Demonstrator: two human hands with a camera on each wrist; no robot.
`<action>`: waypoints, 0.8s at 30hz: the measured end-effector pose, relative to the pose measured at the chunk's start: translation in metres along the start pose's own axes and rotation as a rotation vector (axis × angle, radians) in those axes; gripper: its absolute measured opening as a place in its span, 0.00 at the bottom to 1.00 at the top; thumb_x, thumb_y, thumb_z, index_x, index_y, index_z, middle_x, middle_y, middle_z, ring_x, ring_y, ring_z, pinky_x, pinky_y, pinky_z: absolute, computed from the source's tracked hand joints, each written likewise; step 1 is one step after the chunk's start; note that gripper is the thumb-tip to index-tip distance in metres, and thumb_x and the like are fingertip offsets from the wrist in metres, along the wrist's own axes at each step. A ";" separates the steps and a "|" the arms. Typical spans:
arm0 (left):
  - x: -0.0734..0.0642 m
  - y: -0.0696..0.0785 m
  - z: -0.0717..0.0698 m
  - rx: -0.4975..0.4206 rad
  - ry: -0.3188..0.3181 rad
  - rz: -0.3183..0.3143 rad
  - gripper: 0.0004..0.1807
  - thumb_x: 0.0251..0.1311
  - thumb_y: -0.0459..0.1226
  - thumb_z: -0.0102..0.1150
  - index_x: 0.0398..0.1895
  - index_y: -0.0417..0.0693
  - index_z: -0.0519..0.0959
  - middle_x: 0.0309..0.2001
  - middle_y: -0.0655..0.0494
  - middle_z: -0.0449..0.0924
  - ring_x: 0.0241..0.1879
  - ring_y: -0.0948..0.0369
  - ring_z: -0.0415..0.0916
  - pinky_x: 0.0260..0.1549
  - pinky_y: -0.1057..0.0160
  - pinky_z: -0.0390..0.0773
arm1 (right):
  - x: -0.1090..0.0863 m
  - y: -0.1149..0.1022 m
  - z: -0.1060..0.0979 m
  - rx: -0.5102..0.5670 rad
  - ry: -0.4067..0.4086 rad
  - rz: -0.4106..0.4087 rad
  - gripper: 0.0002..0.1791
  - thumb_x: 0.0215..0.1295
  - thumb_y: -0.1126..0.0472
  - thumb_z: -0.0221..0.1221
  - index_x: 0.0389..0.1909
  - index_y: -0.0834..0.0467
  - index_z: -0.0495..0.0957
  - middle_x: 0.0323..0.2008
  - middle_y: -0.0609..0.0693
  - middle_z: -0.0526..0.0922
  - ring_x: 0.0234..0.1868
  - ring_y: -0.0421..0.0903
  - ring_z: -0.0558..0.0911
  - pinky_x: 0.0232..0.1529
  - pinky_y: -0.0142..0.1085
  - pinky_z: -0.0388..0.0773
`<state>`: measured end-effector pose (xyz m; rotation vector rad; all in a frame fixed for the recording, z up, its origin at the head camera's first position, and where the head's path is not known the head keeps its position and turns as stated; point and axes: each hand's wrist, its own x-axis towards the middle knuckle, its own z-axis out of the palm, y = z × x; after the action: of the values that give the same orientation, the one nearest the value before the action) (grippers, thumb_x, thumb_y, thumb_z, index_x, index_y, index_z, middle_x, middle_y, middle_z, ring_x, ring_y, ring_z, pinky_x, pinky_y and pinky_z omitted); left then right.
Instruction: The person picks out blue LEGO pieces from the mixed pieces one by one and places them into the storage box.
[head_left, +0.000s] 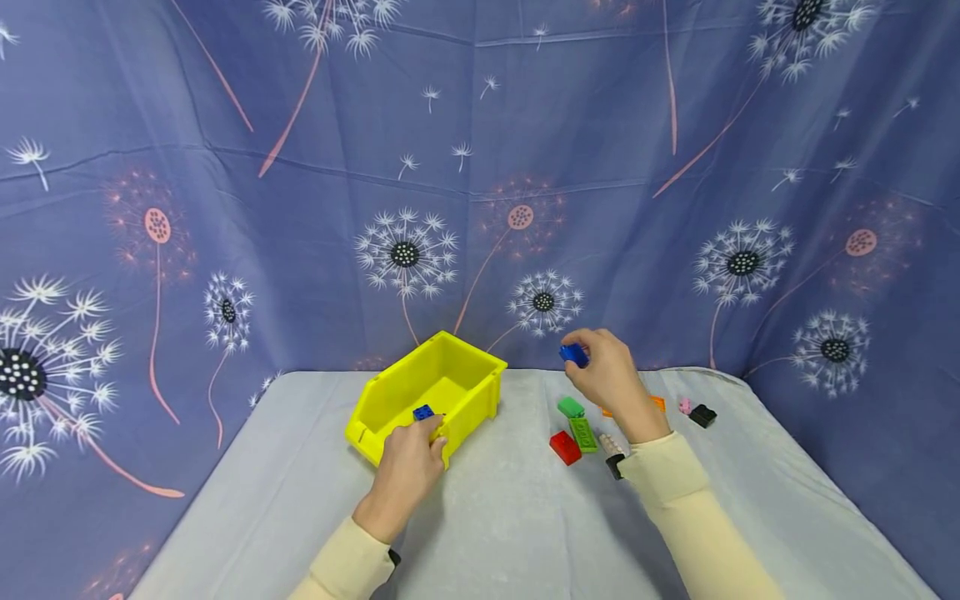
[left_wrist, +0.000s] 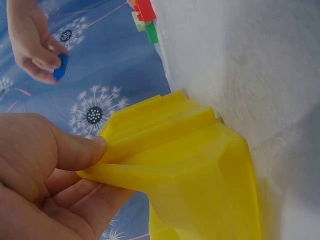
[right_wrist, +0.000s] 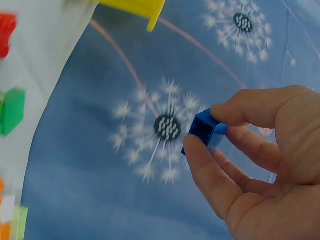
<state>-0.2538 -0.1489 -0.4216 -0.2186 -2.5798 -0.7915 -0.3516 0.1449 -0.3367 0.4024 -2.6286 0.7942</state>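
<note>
My left hand (head_left: 408, 467) grips the near side rim of a yellow bin (head_left: 474, 408), with the thumb (left_wrist: 82, 152) over the edge and the fingers beneath in the left wrist view. Inside the bin lies a dark blue toy brick (head_left: 423, 412), partly behind that hand. Raised over the loose bricks on the right, my right hand (head_left: 611, 379) pinches a blue toy brick (right_wrist: 204, 128) between thumb and fingertips. Its hollow underside shows in the right wrist view. The bin and the held brick are well apart.
Below the right hand, a red brick (head_left: 566, 447), a light green brick (head_left: 582, 434) and a green brick (head_left: 571, 407) lie on the white-covered table (head_left: 510, 517). An orange brick (head_left: 658, 403) is partly hidden by the wrist. Farther right are a pink piece (head_left: 685, 405) and a black brick (head_left: 702, 415).
</note>
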 end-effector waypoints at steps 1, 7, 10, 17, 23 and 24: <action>0.000 0.000 0.000 0.001 0.004 0.003 0.17 0.64 0.31 0.69 0.55 0.39 0.85 0.46 0.44 0.89 0.36 0.56 0.85 0.35 0.57 0.85 | 0.002 -0.005 0.002 0.005 -0.006 -0.004 0.18 0.65 0.63 0.65 0.57 0.54 0.83 0.52 0.61 0.80 0.48 0.59 0.81 0.46 0.54 0.83; 0.000 -0.002 0.001 0.004 0.010 0.020 0.16 0.63 0.30 0.69 0.54 0.38 0.85 0.45 0.43 0.89 0.37 0.54 0.86 0.36 0.56 0.85 | 0.011 -0.033 0.016 0.037 -0.030 -0.035 0.18 0.66 0.63 0.65 0.57 0.52 0.84 0.52 0.57 0.81 0.47 0.56 0.80 0.46 0.50 0.84; 0.000 -0.002 0.001 0.002 0.009 0.022 0.16 0.63 0.30 0.69 0.54 0.38 0.85 0.46 0.43 0.89 0.38 0.53 0.86 0.37 0.56 0.86 | 0.015 -0.047 0.021 0.055 -0.032 -0.057 0.18 0.65 0.63 0.65 0.56 0.51 0.84 0.51 0.56 0.82 0.48 0.55 0.80 0.47 0.50 0.84; 0.000 -0.002 0.001 0.000 0.001 0.004 0.17 0.63 0.31 0.69 0.55 0.38 0.85 0.45 0.44 0.89 0.35 0.58 0.83 0.35 0.57 0.85 | 0.022 -0.078 0.038 0.105 -0.058 -0.103 0.18 0.65 0.65 0.66 0.56 0.54 0.84 0.53 0.57 0.81 0.50 0.56 0.79 0.50 0.50 0.83; 0.000 0.000 0.001 0.001 0.002 -0.003 0.17 0.63 0.32 0.70 0.55 0.39 0.86 0.47 0.44 0.89 0.38 0.56 0.85 0.39 0.55 0.85 | 0.023 -0.101 0.054 0.120 -0.114 -0.108 0.19 0.65 0.65 0.67 0.57 0.53 0.83 0.51 0.56 0.80 0.47 0.53 0.81 0.49 0.46 0.84; 0.000 0.000 0.002 0.003 0.003 -0.005 0.17 0.63 0.32 0.70 0.55 0.39 0.86 0.47 0.44 0.89 0.39 0.55 0.85 0.39 0.54 0.85 | 0.023 -0.104 0.056 0.119 -0.121 -0.113 0.19 0.65 0.65 0.67 0.57 0.53 0.83 0.50 0.56 0.80 0.46 0.53 0.81 0.49 0.46 0.84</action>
<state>-0.2545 -0.1479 -0.4226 -0.2108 -2.5793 -0.7895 -0.3484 0.0253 -0.3217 0.6443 -2.6481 0.9182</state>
